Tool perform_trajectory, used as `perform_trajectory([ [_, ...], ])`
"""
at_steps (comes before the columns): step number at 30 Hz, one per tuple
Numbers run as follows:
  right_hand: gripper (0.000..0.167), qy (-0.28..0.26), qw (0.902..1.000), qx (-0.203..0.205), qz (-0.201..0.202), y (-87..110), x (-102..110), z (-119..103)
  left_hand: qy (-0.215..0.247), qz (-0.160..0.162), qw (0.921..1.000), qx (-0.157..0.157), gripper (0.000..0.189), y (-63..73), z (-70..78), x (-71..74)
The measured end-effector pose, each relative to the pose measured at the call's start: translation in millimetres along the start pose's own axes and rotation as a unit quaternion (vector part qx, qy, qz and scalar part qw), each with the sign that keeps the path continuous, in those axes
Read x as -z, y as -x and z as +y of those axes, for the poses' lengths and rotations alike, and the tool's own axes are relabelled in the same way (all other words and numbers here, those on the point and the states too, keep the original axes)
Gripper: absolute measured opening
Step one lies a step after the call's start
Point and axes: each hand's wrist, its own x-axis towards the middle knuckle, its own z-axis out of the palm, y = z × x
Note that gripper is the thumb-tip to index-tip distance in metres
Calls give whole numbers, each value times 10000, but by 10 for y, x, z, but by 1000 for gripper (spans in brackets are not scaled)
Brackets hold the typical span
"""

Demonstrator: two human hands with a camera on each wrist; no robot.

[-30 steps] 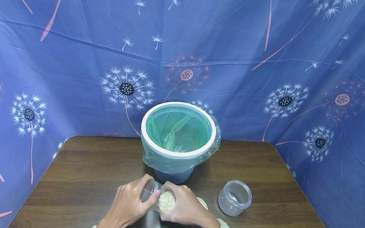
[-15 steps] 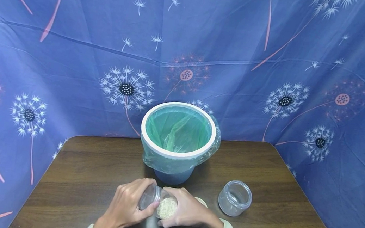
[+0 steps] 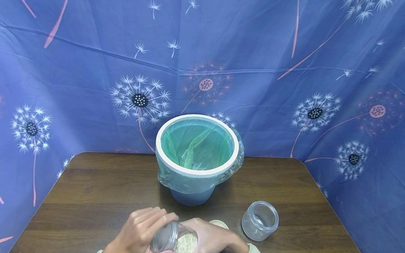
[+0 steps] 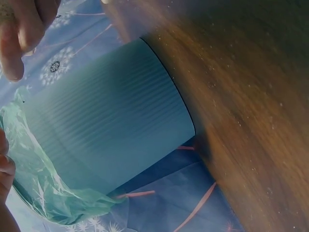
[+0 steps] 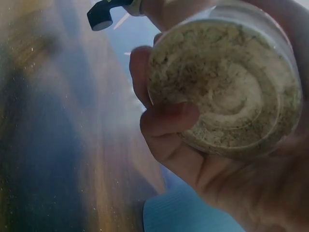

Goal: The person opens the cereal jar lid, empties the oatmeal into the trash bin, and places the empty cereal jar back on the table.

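Observation:
Near the front of the table, my left hand [image 3: 142, 234] holds a clear jar [image 3: 162, 239] with its ridged rim facing right. My right hand [image 3: 212, 239] grips another see-through jar [image 3: 186, 235] with pale flakes [image 3: 186, 246] inside, tipped so its mouth meets the left jar's rim. The right wrist view shows the base of the flake-filled jar [image 5: 227, 87], with fingers [image 5: 169, 121] curled round it. Flakes cover most of that base. In the left wrist view only some fingertips [image 4: 12, 63] appear at the left edge.
Behind the hands stands a blue bin [image 3: 192, 196] with a white rim and green plastic liner. An uncovered clear jar [image 3: 260, 220] stands to the right. A cream round disc [image 3: 219, 223] lies just behind my right hand. A blue patterned cloth [image 3: 208, 44] hangs around the wooden table [image 3: 106, 190].
Both hands and the two jars have shifted down toward the table's front edge. The left fingers have spread higher over their jar. The bin and standing jar stay put.

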Motion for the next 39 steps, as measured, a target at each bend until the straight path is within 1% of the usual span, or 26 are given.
perform_trajectory([
  [2, 53, -21, 9999, 65, -115, -6, -4, 1, 31, -19, 9999, -97, 62, 0, 0, 3],
  [4, 52, -165, 9997, 51, -170, -10, -19, 0, 90, -47, 9999, -123, 60, 8, 3, 0],
  [6, 51, -315, 9993, 7, -177, -7, -40, -1, 145, -70, 9998, -106, 57, 19, 10, -5],
  [10, 48, -835, 9962, -195, -160, -2, -79, 2, 247, -90, 9996, -56, 54, 33, 23, -16],
  [13, 46, -1008, 9944, -252, -170, -10, -96, 19, 318, -101, 9994, -30, 52, 29, 26, -18],
  [17, 45, -917, 9955, -126, -206, -22, -104, 38, 375, -83, 9993, 4, 49, 19, 25, -15],
  [24, 46, -211, 9996, 172, -68, -34, -119, 34, 399, -32, 9992, 52, 48, 23, 22, -11],
  [29, 48, 106, 9994, 335, 30, -36, -130, 32, 408, -17, 9991, 78, 48, 20, 21, -8],
  [32, 48, 128, 9993, 361, 25, -37, -133, 27, 408, -10, 9991, 87, 48, 20, 24, -6],
  [39, 49, -76, 9995, 295, 29, -31, -137, 23, 477, -20, 9988, 144, 46, 20, 29, -10],
])
